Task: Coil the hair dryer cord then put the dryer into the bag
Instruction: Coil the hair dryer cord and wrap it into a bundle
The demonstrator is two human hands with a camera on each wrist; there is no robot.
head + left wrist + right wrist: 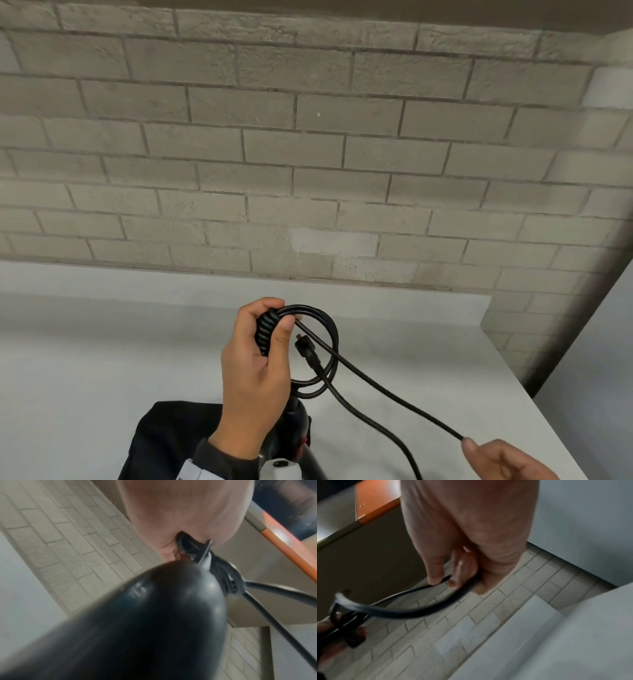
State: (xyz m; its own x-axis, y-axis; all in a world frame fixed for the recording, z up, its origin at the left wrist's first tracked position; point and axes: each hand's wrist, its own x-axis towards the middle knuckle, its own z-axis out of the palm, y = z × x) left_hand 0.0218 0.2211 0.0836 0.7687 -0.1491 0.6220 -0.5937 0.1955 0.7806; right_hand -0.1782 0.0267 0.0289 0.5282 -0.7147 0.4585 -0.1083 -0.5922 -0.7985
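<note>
Nearest, at bottom right, right hand [507, 459] pinching the loose run of thin black rubber cord [394, 394]. Beside it, black fabric bag [164, 442] flat on grey table [102, 342], glossy black hair dryer [137, 615] above it. Farther, left hand [253, 370] clamping gathered loops. Mid-coiling; next, probably another loop fed leftward.

grey brick wall [308, 154] — pale table [102, 342]

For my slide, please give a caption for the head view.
Left hand grips the coiled cord; right hand pulls its loose length.
</note>
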